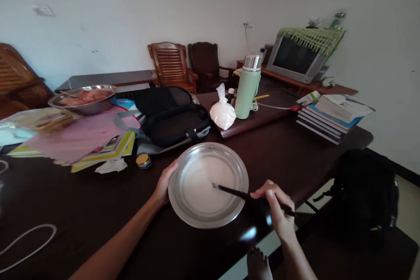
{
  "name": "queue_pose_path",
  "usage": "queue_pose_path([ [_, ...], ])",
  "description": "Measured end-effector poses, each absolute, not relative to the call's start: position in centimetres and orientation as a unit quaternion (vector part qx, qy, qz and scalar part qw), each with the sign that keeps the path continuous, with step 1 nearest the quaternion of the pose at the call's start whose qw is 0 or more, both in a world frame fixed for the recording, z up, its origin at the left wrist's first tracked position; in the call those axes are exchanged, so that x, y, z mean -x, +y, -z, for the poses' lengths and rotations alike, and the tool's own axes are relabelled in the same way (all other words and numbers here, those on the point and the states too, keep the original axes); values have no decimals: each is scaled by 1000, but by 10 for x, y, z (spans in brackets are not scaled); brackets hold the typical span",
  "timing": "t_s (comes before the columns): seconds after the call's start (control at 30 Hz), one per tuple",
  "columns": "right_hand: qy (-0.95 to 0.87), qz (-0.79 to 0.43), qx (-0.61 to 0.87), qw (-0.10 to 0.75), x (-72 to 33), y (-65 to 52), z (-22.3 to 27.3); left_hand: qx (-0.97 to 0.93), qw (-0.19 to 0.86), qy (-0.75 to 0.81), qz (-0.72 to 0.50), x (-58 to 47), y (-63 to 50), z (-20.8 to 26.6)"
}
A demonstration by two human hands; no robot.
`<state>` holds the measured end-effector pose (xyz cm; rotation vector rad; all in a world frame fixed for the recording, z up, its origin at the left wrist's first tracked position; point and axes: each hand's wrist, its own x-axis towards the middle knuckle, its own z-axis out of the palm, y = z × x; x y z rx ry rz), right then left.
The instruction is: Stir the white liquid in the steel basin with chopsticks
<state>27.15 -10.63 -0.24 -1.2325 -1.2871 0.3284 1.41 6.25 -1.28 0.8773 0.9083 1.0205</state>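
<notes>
A round metal bowl (pixel 242 170) stands on the dark table, with a whitish, milky liquid (pixel 198 183) covering its bottom. My left hand (pixel 166 180) grips the bowl's left rim, the thumb lying along the edge. In my right hand (pixel 277 208) are black chopsticks (pixel 233 191), held close together and slanting down over the right rim. Their tips are at the liquid near the middle of the bowl. Behind the bowl sits a knotted clear plastic bag of white powder (pixel 223 114). A small gold-lidded jar (pixel 143 160) stands to the left of the bowl.
Beyond the bowl are an open black case (pixel 175 124) and a green thermos (pixel 247 92). Stacked books (pixel 331 116) lie at the right. At the left are a metal basin of raw meat (pixel 83 98), pink cloth-like sheet (pixel 85 135) and crumpled tissue (pixel 111 166).
</notes>
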Motion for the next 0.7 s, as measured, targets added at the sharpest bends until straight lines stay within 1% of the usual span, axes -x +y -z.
queue_pose_path([
  [0.07, -589, -162, 515, 601, -270, -106, 1, -390, 683, 415, -458, -15, 62, 11],
  [0.13, -633, -179, 509, 554, -267, -104, 0, -385, 682, 423, -456, -15, 62, 9],
  [0.2, -639, -162, 520, 543, -267, -103, 1, -383, 681, 428, -454, -16, 61, 7],
  [0.3, -572, -134, 538, 605, -271, -106, 4, -389, 677, 431, -453, -17, 61, 6],
  [0.37, -557, -135, 526, 628, -272, -107, 4, -391, 675, 433, -452, -18, 60, 5],
  [0.43, -591, -151, 512, 605, -270, -107, 3, -392, 668, 441, -453, -18, 60, 4],
  [0.53, -650, -161, 512, 537, -265, -104, 2, -392, 659, 452, -455, -19, 60, 4],
  [0.6, -627, -148, 530, 551, -265, -103, 3, -392, 665, 448, -451, -19, 60, 4],
  [0.7, -564, -135, 542, 608, -269, -106, 5, -393, 678, 436, -443, -19, 60, 4],
])
